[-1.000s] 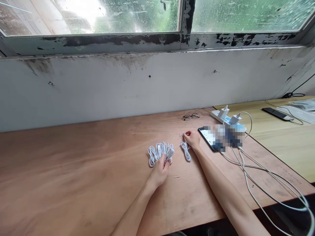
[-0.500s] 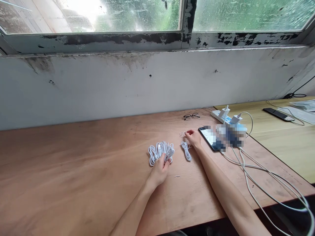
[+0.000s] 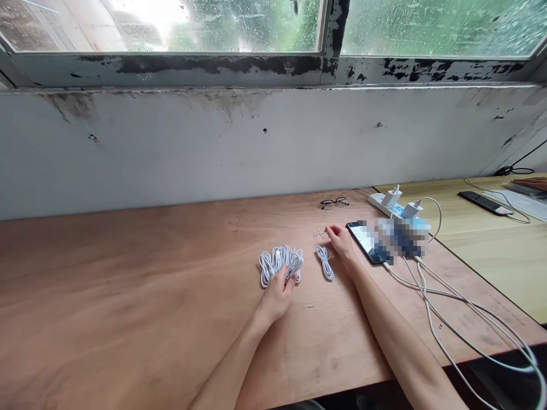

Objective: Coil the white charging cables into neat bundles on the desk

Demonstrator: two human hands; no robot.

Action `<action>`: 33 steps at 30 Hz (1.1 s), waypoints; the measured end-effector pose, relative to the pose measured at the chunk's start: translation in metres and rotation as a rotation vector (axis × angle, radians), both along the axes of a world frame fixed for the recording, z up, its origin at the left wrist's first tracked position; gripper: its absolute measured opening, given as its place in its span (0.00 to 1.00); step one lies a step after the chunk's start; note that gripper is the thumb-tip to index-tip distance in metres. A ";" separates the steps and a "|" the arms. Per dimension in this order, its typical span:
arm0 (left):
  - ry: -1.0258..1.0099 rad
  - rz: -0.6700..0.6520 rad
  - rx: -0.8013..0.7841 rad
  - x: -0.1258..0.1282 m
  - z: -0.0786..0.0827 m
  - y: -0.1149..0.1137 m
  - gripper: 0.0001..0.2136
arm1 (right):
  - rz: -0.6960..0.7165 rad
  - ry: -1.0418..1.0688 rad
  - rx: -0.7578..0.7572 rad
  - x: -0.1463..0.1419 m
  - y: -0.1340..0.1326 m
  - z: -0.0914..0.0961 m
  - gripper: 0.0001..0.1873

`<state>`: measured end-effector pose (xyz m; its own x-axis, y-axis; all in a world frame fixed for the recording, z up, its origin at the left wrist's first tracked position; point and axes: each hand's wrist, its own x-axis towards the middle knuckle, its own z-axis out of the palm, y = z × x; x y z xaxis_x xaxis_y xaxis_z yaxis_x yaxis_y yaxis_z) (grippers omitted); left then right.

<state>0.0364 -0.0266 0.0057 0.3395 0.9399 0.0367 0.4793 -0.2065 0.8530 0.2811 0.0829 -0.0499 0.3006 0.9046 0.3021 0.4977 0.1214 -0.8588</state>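
My left hand (image 3: 277,297) is shut around a loose bundle of white cables (image 3: 280,266), and its fingers hide part of the coils. A smaller coiled white cable (image 3: 325,263) lies on the plywood table (image 3: 171,273) between my hands. My right hand (image 3: 341,240) rests with its fingertips drawn together, right next to a small tangle of thin wire ties (image 3: 319,233). I cannot tell whether those fingertips pinch anything. A black smartphone (image 3: 362,242) lies just beyond my right hand, partly blurred out.
A white power strip (image 3: 384,204) with white chargers (image 3: 411,209) sits at the far edge, its cables trailing over the table's right corner. Black-framed glasses (image 3: 334,203) lie near the wall. A lighter desk (image 3: 491,245) holds another phone (image 3: 485,203).
The whole view has shifted slightly as my head moved. Both hands stay in about the same places on the table, and the left hand keeps its hold on the cable bundle.
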 end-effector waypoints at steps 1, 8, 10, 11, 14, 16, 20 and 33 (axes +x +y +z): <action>0.000 -0.004 -0.002 0.000 0.000 0.000 0.09 | 0.003 0.015 0.010 -0.001 -0.001 0.001 0.22; -0.016 -0.005 0.010 0.000 0.000 0.000 0.08 | 0.003 0.090 0.037 -0.007 -0.007 0.005 0.23; -0.026 -0.002 0.011 0.000 0.000 0.000 0.08 | -0.005 0.106 0.048 -0.007 -0.008 0.008 0.23; -0.028 -0.001 0.010 0.000 0.000 0.000 0.08 | -0.011 0.117 0.058 -0.007 -0.009 0.010 0.23; -0.020 0.010 0.012 -0.001 0.000 0.000 0.08 | -0.038 0.156 0.108 -0.008 -0.015 0.020 0.22; -0.015 0.024 0.019 -0.001 0.000 0.000 0.08 | -0.042 0.172 0.149 -0.010 -0.021 0.028 0.21; -0.047 0.045 0.018 -0.001 -0.002 0.000 0.08 | 0.025 0.127 0.203 -0.022 -0.040 0.042 0.18; -0.237 0.026 -0.069 0.000 -0.014 0.006 0.15 | 0.274 -0.071 0.338 -0.085 -0.091 0.051 0.09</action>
